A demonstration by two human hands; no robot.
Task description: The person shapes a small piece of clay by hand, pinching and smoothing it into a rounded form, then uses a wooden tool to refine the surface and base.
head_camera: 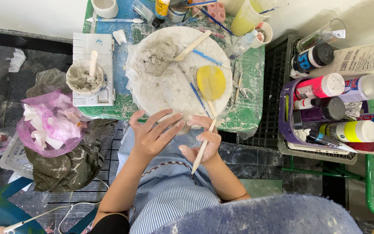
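Grey clay (157, 55) sits in a lump at the far left of a round white board (169, 93) on the green bench (249, 69). At the board's near edge, the right hand (204, 141) has its fingers closed around a wooden stick (203, 147), which slants down toward the striped apron (169, 186). The left hand (152, 134) is just beside it, fingers spread and holding nothing; it seems to touch the right fingertips. A yellow oval scraper (211, 81) lies on the board, and paint bottles (338, 112) crowd a crate at right.
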